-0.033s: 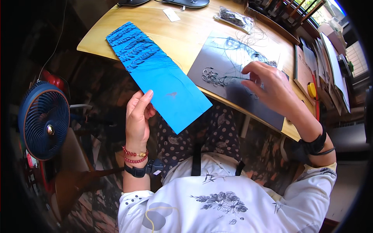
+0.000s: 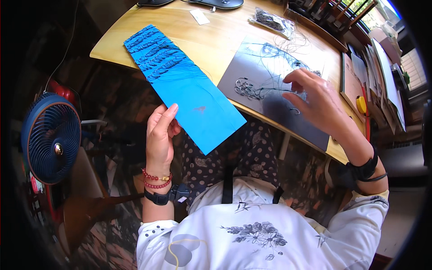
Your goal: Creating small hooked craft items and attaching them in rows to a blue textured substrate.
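Observation:
My left hand (image 2: 161, 128) grips the lower left edge of a long blue board (image 2: 202, 112), thumb on top, fingers underneath. Rows of dark fishhooks (image 2: 155, 56) with thin lines line the board's far end. Above the dark mat (image 2: 274, 112), my right hand (image 2: 312, 92) is held with thumb and forefinger apart; its other fingers are partly hidden. Just left of it lies a pile of loose fishhooks (image 2: 246, 88) with tangled dark line (image 2: 279, 56) trailing behind. A single fishhook (image 2: 294, 111) shows below the right thumb; whether it lies or hangs, I cannot tell.
At the back of the wooden table (image 2: 211, 33) lie a clear bag of dark stuff (image 2: 273, 22) and a white card (image 2: 199, 17). Folders and papers (image 2: 382, 81) stand at the right, near a yellow-handled tool (image 2: 361, 104). A blue fan (image 2: 51, 139) is at the left.
My right hand has shifted very slightly to the right, and the single fishhook below its thumb shows more plainly. The left hand and the blue board have hardly moved.

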`<move>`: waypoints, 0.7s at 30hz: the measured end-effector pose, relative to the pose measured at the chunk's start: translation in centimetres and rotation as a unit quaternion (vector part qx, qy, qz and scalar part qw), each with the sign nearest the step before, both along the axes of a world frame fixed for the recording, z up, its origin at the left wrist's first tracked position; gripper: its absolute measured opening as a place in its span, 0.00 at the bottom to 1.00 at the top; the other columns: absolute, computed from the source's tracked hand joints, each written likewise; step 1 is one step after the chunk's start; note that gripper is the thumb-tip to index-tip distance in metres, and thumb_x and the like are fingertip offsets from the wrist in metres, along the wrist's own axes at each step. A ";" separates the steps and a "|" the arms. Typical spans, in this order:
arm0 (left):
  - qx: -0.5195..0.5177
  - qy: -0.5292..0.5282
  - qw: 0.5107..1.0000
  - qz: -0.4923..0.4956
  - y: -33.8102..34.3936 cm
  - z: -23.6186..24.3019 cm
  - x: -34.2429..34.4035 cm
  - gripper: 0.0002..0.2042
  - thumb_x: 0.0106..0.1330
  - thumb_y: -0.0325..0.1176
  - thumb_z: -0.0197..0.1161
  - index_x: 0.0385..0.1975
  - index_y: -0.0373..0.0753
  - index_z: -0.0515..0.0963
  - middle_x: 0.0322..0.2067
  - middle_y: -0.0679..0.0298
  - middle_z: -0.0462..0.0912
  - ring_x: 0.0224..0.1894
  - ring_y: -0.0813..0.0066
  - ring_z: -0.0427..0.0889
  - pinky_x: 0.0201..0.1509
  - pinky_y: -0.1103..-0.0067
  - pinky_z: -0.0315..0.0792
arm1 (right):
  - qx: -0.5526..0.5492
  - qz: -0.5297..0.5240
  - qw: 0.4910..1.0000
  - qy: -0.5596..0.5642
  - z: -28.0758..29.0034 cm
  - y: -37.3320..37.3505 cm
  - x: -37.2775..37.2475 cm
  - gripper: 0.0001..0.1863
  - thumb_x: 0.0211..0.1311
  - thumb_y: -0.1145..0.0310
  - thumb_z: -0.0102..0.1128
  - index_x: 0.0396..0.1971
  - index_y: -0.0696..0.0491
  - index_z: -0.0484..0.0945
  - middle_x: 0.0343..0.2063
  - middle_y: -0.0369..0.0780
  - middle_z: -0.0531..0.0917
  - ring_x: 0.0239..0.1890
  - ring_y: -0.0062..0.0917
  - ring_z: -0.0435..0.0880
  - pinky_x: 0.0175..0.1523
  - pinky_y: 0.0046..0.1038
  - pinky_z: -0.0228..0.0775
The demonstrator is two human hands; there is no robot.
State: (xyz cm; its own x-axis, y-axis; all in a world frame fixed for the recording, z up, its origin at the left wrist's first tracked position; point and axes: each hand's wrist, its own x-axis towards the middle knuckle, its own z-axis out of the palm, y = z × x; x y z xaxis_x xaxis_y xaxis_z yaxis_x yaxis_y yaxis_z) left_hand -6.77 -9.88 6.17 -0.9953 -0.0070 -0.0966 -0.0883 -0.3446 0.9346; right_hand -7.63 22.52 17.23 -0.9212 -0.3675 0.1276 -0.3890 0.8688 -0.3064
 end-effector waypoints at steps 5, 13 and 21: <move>-0.003 -0.006 1.000 -0.007 0.3 0.6 0.5 0.09 0.70 0.40 0.59 0.35 0.42 0.80 0.25 0.76 0.79 0.25 0.92 0.70 0.29 0.90 0.62 | 0.022 0.015 0.978 0.205 1.4 -0.6 0.1 0.09 0.57 0.71 0.67 0.36 0.53 0.77 0.35 0.41 0.79 0.45 0.38 0.79 0.46 0.37 0.72; -0.016 -0.008 1.000 -0.013 0.9 1.3 1.2 0.10 0.70 0.41 0.59 0.36 0.41 0.80 0.23 0.74 0.79 0.23 0.90 0.70 0.28 0.89 0.61 | -0.045 0.069 0.974 0.209 1.0 -4.3 -3.0 0.05 0.55 0.76 0.64 0.30 0.54 0.77 0.29 0.39 0.80 0.37 0.35 0.81 0.40 0.33 0.74; 0.001 0.002 0.999 -0.047 0.4 1.3 1.3 0.10 0.70 0.41 0.60 0.38 0.41 0.80 0.27 0.73 0.81 0.25 0.90 0.73 0.27 0.90 0.63 | -0.042 0.088 0.995 0.024 -0.7 -6.1 -8.0 0.04 0.54 0.75 0.64 0.30 0.58 0.81 0.29 0.44 0.84 0.33 0.36 0.85 0.41 0.32 0.76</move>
